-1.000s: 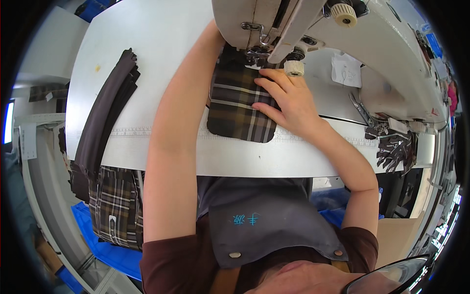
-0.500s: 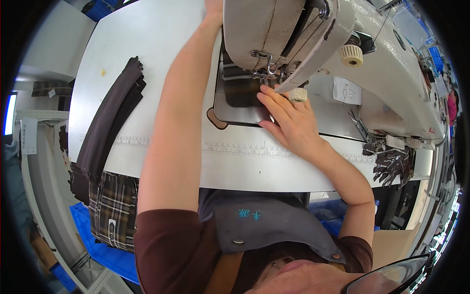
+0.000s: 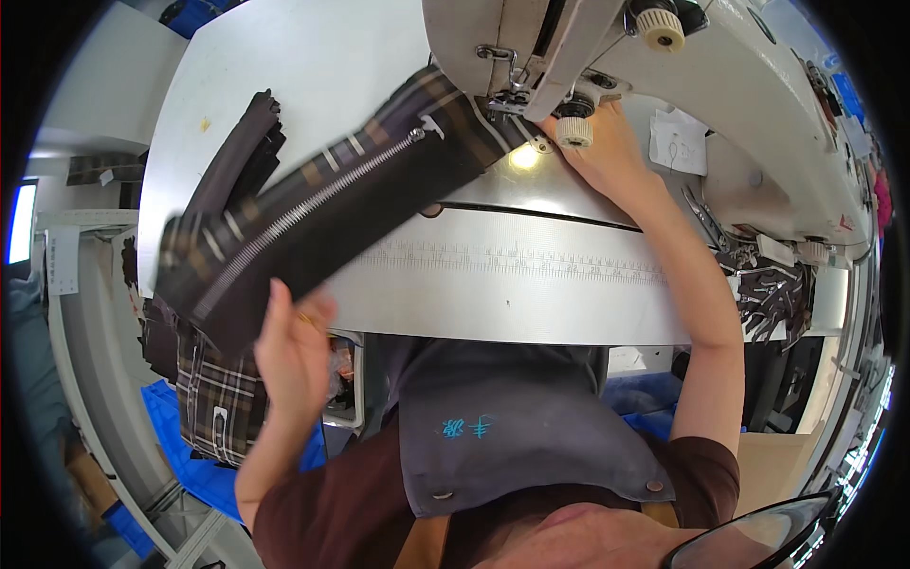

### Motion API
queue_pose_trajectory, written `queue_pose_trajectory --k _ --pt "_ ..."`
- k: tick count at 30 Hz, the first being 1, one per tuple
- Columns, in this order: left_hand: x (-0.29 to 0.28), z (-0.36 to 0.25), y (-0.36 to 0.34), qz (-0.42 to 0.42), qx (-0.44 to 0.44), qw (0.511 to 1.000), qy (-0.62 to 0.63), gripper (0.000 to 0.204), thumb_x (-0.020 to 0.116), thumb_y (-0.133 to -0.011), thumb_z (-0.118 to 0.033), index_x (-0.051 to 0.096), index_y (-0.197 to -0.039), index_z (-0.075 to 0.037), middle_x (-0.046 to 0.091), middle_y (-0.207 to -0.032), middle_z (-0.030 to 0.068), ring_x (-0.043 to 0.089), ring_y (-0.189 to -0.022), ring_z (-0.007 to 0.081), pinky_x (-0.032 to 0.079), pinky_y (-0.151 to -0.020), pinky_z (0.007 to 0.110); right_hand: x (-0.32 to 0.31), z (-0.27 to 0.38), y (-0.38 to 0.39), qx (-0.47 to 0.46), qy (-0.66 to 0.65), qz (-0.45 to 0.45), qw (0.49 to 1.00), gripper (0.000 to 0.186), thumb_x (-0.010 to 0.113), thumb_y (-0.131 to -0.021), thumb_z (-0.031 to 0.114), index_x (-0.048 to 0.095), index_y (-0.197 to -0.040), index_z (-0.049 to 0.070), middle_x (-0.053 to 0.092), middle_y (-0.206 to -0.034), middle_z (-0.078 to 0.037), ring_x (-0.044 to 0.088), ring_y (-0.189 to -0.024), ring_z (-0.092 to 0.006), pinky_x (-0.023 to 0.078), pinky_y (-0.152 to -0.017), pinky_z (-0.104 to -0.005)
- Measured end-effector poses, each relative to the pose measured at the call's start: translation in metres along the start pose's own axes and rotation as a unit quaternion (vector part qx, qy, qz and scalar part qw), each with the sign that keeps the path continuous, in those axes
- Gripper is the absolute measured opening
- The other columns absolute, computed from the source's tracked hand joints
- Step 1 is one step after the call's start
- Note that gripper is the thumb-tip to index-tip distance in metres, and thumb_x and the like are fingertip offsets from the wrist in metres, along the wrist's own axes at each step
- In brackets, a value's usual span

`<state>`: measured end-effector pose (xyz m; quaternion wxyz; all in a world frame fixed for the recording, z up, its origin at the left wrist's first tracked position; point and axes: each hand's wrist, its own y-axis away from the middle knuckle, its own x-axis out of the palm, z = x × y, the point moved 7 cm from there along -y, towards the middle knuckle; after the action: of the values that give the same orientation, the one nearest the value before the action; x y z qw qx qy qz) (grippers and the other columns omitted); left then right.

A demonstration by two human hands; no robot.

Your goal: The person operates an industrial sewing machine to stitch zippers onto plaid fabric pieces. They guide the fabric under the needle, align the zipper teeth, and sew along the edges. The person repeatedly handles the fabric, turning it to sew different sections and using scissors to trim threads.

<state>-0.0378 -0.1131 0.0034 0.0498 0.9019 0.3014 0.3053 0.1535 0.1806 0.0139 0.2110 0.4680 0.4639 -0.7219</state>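
A dark fabric piece with plaid trim and a metal zipper [image 3: 303, 213] stretches slantwise from the sewing machine's presser foot [image 3: 507, 104] down to the table's left front. Just below its near end is my left hand [image 3: 292, 356], thumb raised and fingers apart, slightly blurred, with nothing visible in it. My right hand [image 3: 607, 152] lies on the machine bed just right of the presser foot, beside the fabric's far end. The machine head and a cream knob [image 3: 574, 123] hide its fingers.
Dark folded strips [image 3: 232, 156] lie on the table at left, and a plaid piece [image 3: 223, 403] hangs over a blue bin [image 3: 180, 446]. At right are a paper slip [image 3: 678, 142], metal snips [image 3: 703, 213] and a pile of zipper pieces [image 3: 773, 294].
My left arm has drawn back from the far side of the table to the near left. The zippered fabric now lies out leftward from the machine. My right hand has shifted slightly right and away.
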Motion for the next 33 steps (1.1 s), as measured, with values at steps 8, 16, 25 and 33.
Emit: queue_pose_trajectory --k 8,16,25,33 --pt "0.081 0.002 0.048 0.43 -0.031 0.834 -0.345 0.027 0.065 -0.078 0.003 0.068 -0.105 0.002 0.068 -0.104 0.0153 0.06 -0.112 0.0294 0.048 -0.095 0.036 0.015 -0.021 -0.004 0.051 -0.016 0.053 0.997 0.036 0.048 -0.093 0.034 0.06 -0.094 0.0 0.063 -0.085 -0.019 0.055 -0.091 -0.0365 0.037 -0.09 -0.0428" --pt "0.084 0.049 -0.011 0.436 0.269 0.415 -0.752 0.091 0.071 -0.068 -0.051 0.033 -0.144 -0.018 0.022 -0.153 0.0126 0.023 -0.14 0.0319 0.029 -0.105 0.052 -0.023 0.044 0.04 -0.053 -0.099 0.012 0.994 0.048 0.063 -0.086 0.031 0.054 -0.121 0.001 0.055 -0.126 -0.013 0.047 -0.12 -0.0321 0.037 -0.1 -0.0429" --pt "0.119 0.082 0.014 0.33 0.32 0.498 -0.735 0.087 0.072 -0.067 -0.049 0.04 -0.141 -0.017 0.032 -0.148 0.0159 0.033 -0.135 0.031 0.038 -0.098 0.05 0.001 0.079 0.023 -0.134 -0.054 0.008 0.989 0.039 0.065 -0.084 0.03 0.061 -0.115 0.006 0.059 -0.122 -0.007 0.052 -0.116 -0.0243 0.041 -0.096 -0.0387" --pt "0.115 0.062 -0.032 0.325 0.299 0.515 -0.735 0.081 0.064 -0.075 -0.056 0.04 -0.141 -0.014 0.032 -0.149 0.0112 0.03 -0.137 0.0282 0.028 -0.102 0.059 -0.006 0.072 0.026 -0.083 -0.004 0.001 0.997 0.037 0.066 -0.082 0.029 0.063 -0.111 0.007 0.062 -0.117 -0.006 0.054 -0.108 -0.025 0.043 -0.092 -0.0378"
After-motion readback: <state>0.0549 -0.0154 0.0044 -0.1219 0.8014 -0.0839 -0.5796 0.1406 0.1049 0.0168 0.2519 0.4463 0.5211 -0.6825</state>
